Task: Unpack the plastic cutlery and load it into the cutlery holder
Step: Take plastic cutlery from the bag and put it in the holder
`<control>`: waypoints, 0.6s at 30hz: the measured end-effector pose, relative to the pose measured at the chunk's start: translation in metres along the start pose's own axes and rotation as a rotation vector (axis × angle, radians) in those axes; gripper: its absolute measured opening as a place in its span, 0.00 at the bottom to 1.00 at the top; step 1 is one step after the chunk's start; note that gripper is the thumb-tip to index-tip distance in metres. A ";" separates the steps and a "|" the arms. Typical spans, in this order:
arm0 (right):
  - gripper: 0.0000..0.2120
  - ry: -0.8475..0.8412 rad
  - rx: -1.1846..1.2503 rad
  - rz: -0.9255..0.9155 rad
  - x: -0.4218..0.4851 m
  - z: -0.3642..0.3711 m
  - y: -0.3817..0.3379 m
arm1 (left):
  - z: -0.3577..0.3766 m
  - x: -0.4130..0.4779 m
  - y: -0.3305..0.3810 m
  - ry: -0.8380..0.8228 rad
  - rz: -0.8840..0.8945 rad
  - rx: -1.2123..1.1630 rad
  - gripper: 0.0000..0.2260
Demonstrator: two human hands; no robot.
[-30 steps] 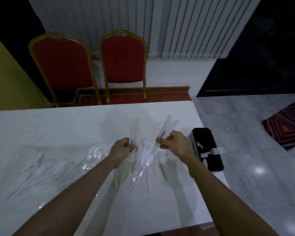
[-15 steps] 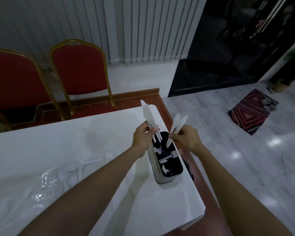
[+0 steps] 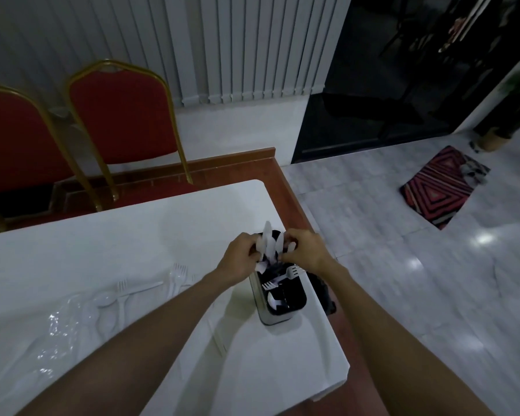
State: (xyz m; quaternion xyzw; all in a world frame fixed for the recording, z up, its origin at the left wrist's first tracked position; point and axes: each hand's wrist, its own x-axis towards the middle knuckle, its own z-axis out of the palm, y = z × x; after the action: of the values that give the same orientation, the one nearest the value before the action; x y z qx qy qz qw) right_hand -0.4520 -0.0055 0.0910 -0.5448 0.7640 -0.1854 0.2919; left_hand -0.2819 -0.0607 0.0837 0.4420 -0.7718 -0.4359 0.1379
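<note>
View: head camera, looking down at both hands over the cutlery holder (image 3: 261,307).
Holder: stands upright on the white table (image 3: 132,235), close to the table's right edge; a dark object (image 3: 325,295) that I cannot identify sits just to its right.
Left hand (image 3: 240,254): above the holder's far end, fingers curled round the lower part of a bunch of white plastic knives (image 3: 267,240).
Right hand (image 3: 306,250): also above the far end, just right of the left hand, fingers pinched on knives of the same cluster; how many each hand has cannot be told.
Knives: blades up, roughly upright, lower ends at or just inside the holder's far opening; which compartment is hidden by the hands.
Already loaded: white forks (image 3: 291,270) lean across the holder's middle, tines sticking over the rim.
Not yet loaded: loose forks and spoons (image 3: 176,276) and clear plastic wrap (image 3: 60,325) lie well to the left of the holder.
Risk 1: knife tips may catch on the leaning forks and jam or lever them out.
Risk 2: both bunches crowd one opening, so if they are let go unevenly some may drop outside the holder.
Risk 3: a sideways push from either hand could tip the holder or slide it towards the nearby edge.
</note>
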 end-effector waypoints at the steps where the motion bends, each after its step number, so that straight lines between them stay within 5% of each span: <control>1: 0.16 -0.025 0.009 -0.010 0.000 -0.001 -0.001 | -0.003 -0.001 -0.001 -0.015 0.016 0.017 0.09; 5: 0.25 -0.091 0.054 -0.015 -0.005 -0.004 -0.010 | -0.011 -0.004 -0.010 -0.038 0.021 -0.046 0.18; 11: 0.21 0.153 0.092 -0.103 -0.011 0.008 -0.033 | -0.032 -0.023 -0.026 0.095 0.022 -0.086 0.26; 15: 0.12 0.373 0.081 -0.300 -0.012 0.028 -0.072 | -0.056 -0.042 -0.059 0.234 -0.057 -0.117 0.22; 18: 0.09 0.360 0.040 -0.475 -0.013 0.059 -0.100 | -0.074 -0.063 -0.091 0.371 -0.141 -0.150 0.14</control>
State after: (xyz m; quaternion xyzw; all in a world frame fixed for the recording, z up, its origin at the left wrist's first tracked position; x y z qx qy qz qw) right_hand -0.3384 -0.0250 0.1093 -0.6607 0.6510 -0.3570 0.1109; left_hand -0.1505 -0.0719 0.0653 0.5560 -0.6658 -0.4117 0.2795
